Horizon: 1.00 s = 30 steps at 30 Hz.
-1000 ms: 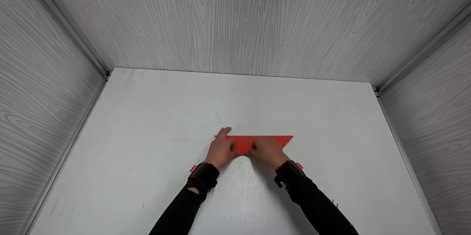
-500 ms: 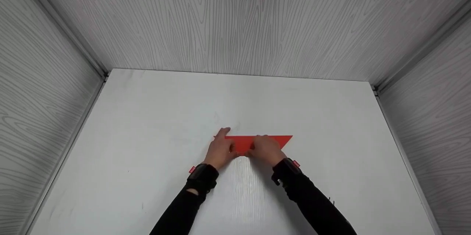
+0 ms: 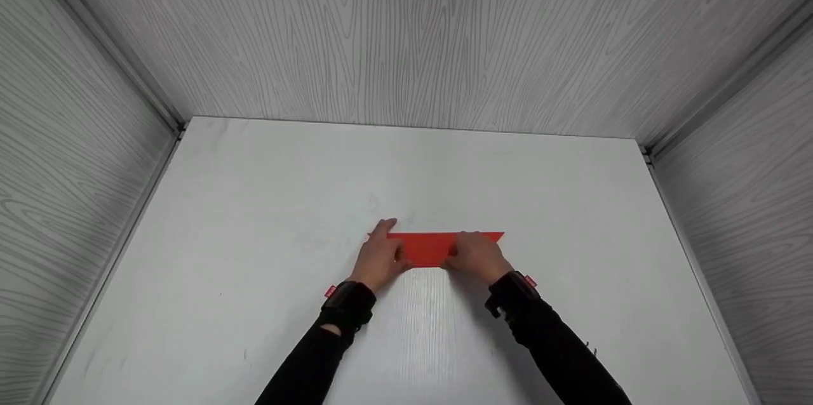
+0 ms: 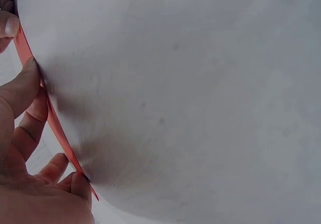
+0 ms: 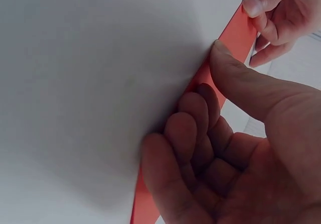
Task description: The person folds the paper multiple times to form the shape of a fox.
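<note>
A red sheet of paper, folded to a long shape with slanted ends, lies on the white table. My left hand is at its left part, thumb and index finger pinching the near edge; in the left wrist view the other fingers spread along the paper. My right hand is at the right part. Its thumb sits on the near edge and its fingers are curled against the paper, as the right wrist view shows. The middle of the paper is visible between both hands; parts of its ends are covered.
The white tabletop surrounds the paper. A grey wood-grain panel rises behind it, with side panels at left and right. Each wrist wears a black band.
My right hand has slid to the right along the paper's near edge, so more red shows between the hands. My left hand has stayed nearly in place.
</note>
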{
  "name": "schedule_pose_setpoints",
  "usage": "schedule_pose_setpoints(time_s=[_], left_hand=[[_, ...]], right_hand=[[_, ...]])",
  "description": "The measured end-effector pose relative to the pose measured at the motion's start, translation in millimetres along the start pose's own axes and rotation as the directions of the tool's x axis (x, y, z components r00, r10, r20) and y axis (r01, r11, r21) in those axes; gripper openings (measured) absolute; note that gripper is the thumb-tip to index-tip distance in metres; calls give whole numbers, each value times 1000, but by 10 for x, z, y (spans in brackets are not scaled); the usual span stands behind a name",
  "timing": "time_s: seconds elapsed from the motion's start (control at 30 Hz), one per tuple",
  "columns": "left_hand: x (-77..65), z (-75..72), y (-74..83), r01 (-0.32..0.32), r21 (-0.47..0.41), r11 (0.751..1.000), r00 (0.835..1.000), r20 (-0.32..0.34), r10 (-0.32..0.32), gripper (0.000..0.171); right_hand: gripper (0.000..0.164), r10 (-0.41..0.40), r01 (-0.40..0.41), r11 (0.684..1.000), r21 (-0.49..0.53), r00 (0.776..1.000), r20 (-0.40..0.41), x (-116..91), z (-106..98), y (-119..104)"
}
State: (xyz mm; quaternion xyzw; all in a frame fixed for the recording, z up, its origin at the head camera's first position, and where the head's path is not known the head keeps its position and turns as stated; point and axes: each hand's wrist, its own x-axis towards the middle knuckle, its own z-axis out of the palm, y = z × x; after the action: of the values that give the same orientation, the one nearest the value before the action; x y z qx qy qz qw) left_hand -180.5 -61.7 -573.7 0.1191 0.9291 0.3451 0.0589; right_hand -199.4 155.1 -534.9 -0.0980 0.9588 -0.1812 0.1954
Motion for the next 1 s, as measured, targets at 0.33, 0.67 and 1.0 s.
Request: schedule_pose_setpoints(time_s=[0.33,0.67,1.0], left_hand=[[1,-4,33,58,-24,998,998,14,-58,25],[0,-12,28,49,-15,999,999,20,-49,25],[24,-37,105,6,124,992,1000,29,-9,48]], right_hand=[[41,7,-6,998,67,1000,-25,-115,-67,301],[40,6,-5,998,62,1000,-8,-157,-161,525],[43,-23,20,994,105,999,23,-160,-186,673]])
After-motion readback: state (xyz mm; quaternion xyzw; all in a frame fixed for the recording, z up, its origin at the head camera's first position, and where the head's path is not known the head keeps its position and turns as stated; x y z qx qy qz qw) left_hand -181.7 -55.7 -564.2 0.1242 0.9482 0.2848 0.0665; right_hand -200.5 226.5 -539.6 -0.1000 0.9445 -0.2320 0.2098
